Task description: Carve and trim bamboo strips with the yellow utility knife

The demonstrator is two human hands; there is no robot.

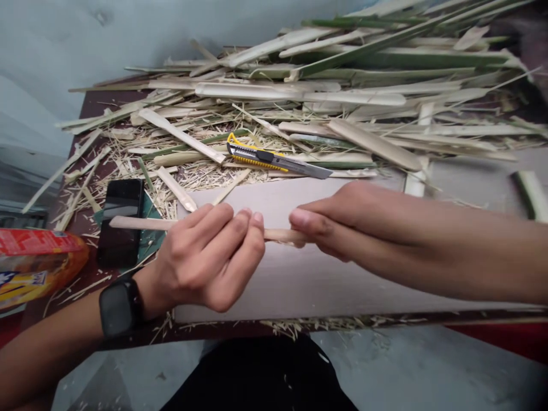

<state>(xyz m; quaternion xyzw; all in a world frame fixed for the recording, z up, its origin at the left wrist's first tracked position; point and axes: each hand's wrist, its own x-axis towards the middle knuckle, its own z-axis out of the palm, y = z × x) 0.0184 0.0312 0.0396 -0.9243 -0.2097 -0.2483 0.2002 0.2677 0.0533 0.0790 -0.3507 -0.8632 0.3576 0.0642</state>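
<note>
A pale bamboo strip (143,223) runs roughly level across the near part of the work surface. My left hand (209,257), with a dark watch on its wrist, is closed around the strip's middle. Farther right, my right hand (321,228) pinches the same strip between thumb and fingers, and the strip's right end is hidden in it. A short stretch shows between the two hands. Beyond them lies a yellow and black utility knife (278,158) with its blade out, touched by neither hand. Beneath the hands is a smooth pale board (265,291).
Split bamboo pieces (363,97) and shavings (132,162) are heaped along the back. At left, a black phone (121,222) lies on a green mat, beside a red and orange package (40,265). The table's front edge runs just above my dark-clothed legs (261,377).
</note>
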